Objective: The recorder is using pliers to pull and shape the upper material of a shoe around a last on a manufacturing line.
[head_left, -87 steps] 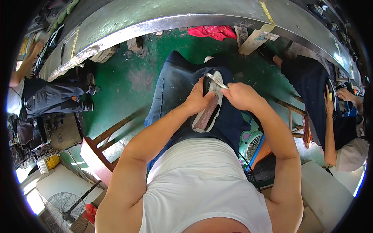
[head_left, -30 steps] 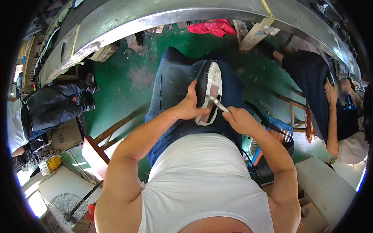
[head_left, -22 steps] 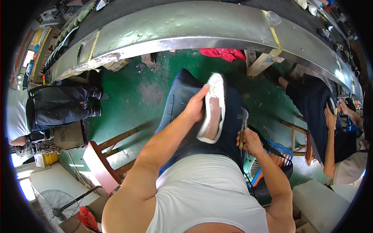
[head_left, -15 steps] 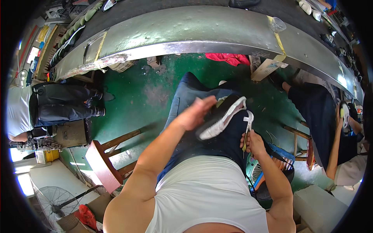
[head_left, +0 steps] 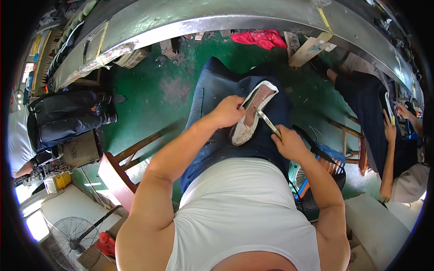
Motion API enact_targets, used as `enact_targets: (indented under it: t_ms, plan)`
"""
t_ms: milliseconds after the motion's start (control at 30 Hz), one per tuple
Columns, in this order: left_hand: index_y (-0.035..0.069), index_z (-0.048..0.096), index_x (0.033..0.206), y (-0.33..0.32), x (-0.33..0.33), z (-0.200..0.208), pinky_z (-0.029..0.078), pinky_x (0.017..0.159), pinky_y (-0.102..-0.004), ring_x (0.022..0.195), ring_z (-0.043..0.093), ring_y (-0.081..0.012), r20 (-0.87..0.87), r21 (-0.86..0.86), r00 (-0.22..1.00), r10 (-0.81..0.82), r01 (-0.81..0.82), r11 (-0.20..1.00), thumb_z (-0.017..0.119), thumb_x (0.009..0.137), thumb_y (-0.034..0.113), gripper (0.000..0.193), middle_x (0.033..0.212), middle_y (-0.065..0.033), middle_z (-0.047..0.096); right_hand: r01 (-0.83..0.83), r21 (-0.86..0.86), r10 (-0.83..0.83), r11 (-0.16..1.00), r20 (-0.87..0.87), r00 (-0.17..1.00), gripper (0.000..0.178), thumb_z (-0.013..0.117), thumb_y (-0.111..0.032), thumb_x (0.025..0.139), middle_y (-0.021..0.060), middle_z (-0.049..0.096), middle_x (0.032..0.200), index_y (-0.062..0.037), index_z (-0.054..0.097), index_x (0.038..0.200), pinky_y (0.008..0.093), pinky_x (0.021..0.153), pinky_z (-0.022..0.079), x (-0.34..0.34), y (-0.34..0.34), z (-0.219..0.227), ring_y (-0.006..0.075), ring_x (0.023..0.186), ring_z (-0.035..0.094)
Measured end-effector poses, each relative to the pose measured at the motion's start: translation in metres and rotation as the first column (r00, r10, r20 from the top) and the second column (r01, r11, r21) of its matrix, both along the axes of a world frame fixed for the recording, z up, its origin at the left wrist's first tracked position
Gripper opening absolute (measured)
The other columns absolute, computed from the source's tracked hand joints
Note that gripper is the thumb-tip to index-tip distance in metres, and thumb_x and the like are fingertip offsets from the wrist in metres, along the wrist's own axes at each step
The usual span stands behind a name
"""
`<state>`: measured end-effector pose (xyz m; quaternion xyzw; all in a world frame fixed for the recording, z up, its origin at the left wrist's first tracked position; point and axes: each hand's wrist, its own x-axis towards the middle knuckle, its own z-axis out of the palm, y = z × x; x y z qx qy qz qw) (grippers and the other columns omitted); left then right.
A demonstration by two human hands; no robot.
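Observation:
An unsoled shoe [head_left: 259,100] lies bottom up across my lap, its brown underside ringed by a white edge. At its left side my left hand [head_left: 229,111] is closed on the rim, the fingertips partly hidden. My right hand [head_left: 291,145] is closed around the handles of metal pincers [head_left: 269,123]. Their jaw end touches or hovers just over the middle of the shoe's underside; I cannot tell which.
A long metal-edged bench [head_left: 199,21] runs across the far side. Red cloth [head_left: 260,39] lies beneath it. Wooden stools [head_left: 118,178] stand to either side, with a fan [head_left: 74,237] at lower left. Co-workers sit left [head_left: 68,113] and right [head_left: 368,104].
The shoe has been turned so its underside faces up. My left hand, blurred and apart before, now grips its edge. My right hand has brought the pincers onto or over the shoe.

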<state>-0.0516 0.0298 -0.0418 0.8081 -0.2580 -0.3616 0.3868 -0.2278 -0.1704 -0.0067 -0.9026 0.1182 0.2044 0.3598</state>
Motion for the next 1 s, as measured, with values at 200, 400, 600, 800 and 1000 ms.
enact_targets:
  t_ms: [200, 400, 600, 800, 1000]
  plan:
    - [0.004, 0.011, 0.159, 0.022, -0.02, 0.0, 0.029, 0.116, -0.0326, 0.138, 0.04, -0.021, -0.432, -0.204, 0.899, -0.073, -0.018, 0.979, 0.072, 0.081, 0.005, 0.099, 0.15, -0.0152, 0.042, -0.169, 0.032, 0.167, 0.985, 0.064, 0.984, 0.047, 0.061, -0.019, 0.092, 0.0281, 0.062, 0.115, 0.0019, 0.052, 0.133, 0.0468, 0.091, 0.049, -0.003, -0.018, 0.014, 0.0433, 0.104, 0.062]
    - [0.003, 0.012, 0.158, 0.028, -0.04, -0.022, 0.033, 0.114, -0.0335, 0.137, 0.045, -0.029, -0.239, -0.169, 0.971, -0.002, -0.039, 0.985, 0.075, 0.081, 0.016, 0.1, 0.149, -0.0227, 0.043, -0.286, -0.292, 0.366, 0.913, 0.273, 0.89, 0.053, 0.06, -0.012, 0.09, 0.0221, 0.059, 0.116, 0.0048, 0.046, 0.138, 0.0449, 0.094, 0.049, 0.003, -0.015, 0.01, 0.0384, 0.111, 0.058]
    - [0.004, 0.008, 0.158, 0.03, -0.039, -0.024, 0.032, 0.115, -0.0335, 0.138, 0.043, -0.0279, -0.286, -0.206, 0.958, -0.036, -0.025, 0.978, 0.076, 0.082, 0.014, 0.103, 0.15, -0.0208, 0.042, -0.377, -0.538, 0.566, 0.754, 0.242, 0.788, 0.039, 0.061, -0.01, 0.087, 0.0151, 0.063, 0.104, 0.0029, 0.058, 0.124, 0.0451, 0.085, 0.052, 0.038, -0.014, 0.039, 0.0343, 0.103, 0.061]
    - [0.005, 0.003, 0.158, 0.029, -0.035, -0.034, 0.032, 0.115, -0.0344, 0.137, 0.042, -0.024, -0.437, -0.262, 0.895, -0.087, -0.035, 0.964, 0.08, 0.078, 0.008, 0.111, 0.147, -0.0176, 0.044, -0.542, -0.131, 0.555, 0.83, 0.112, 0.824, 0.014, 0.064, -0.013, 0.087, 0.017, 0.067, 0.09, -0.0022, 0.063, 0.095, 0.0485, 0.076, 0.052, 0.056, -0.019, 0.024, 0.0371, 0.087, 0.066]
    - [0.006, 0.004, 0.158, 0.032, -0.03, -0.035, 0.031, 0.116, -0.0357, 0.137, 0.04, -0.0205, -0.466, -0.239, 0.88, -0.093, -0.024, 0.971, 0.08, 0.078, 0.003, 0.11, 0.148, -0.0133, 0.043, -0.413, 0.135, 0.406, 0.901, 0.076, 0.911, 0.023, 0.062, -0.014, 0.089, 0.0214, 0.066, 0.094, 0.0016, 0.063, 0.106, 0.0481, 0.081, 0.05, 0.05, 0.001, 0.01, 0.0412, 0.092, 0.064]
